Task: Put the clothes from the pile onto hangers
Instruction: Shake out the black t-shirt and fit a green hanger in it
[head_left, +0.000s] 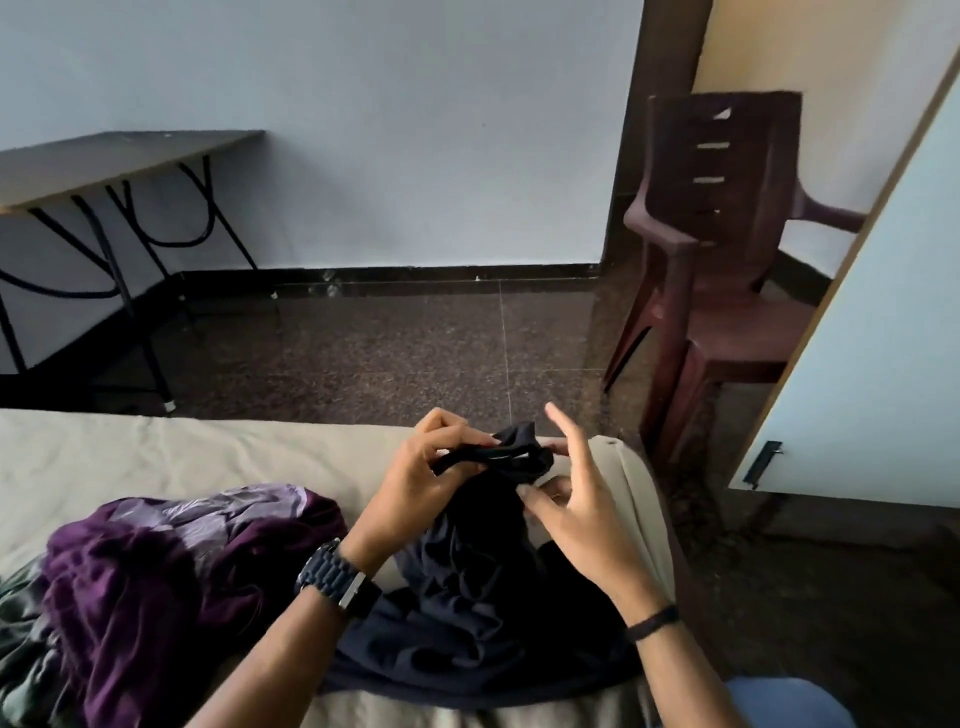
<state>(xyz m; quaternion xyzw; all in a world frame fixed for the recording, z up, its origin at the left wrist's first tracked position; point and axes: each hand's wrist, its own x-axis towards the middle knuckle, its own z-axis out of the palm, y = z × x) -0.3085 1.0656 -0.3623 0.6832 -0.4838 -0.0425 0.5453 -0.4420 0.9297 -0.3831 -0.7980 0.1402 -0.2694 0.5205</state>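
Two hands work one soft, crumpled dark navy garment (483, 587) at six o'clock on the beige-sheeted bed (156, 457). The left hand (415, 483) pinches its bunched top edge; the right hand (576, 509) touches it, grip apart. One rumpled purple pile (171, 571) lies at eight o'clock.

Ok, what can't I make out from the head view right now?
- Hanger: none visible; if one is inside the dark garment, the cloth hides it.
- Right hand grip: the thumb seems to touch the cloth, contact unclear.
- Pile: cut off by the left and bottom edges.
- Left hand: its fingertips cover the bunched edge they pinch.
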